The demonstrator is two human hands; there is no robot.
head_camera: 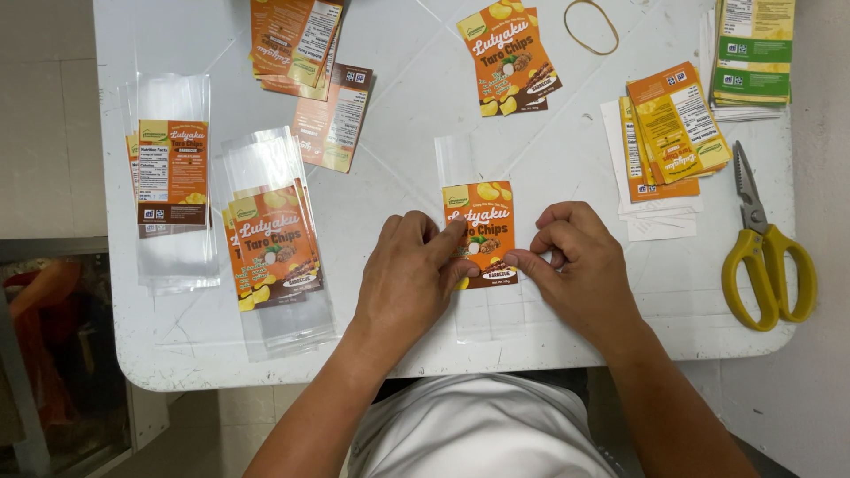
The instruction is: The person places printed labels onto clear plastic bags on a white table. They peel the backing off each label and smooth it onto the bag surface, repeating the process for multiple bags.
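Orange and glossy, the rectangular label (479, 232) lies flat on a clear plastic sleeve (474, 265), long axis running away from us, top edge farthest. Our left hand (410, 274) and right hand (580, 261) press fingertips on its lower corners, grasping nothing. Yellow-handled scissors (766, 257) lie well right.

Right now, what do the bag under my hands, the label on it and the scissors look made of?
Bag: thin clear plastic film, probably; the table shows through and it glints.
Label: glossy printed paper or sticker, flat with crisp edges; the left hand and right hand press it.
Scissors: grey metal blades, yellow handles that look plastic.
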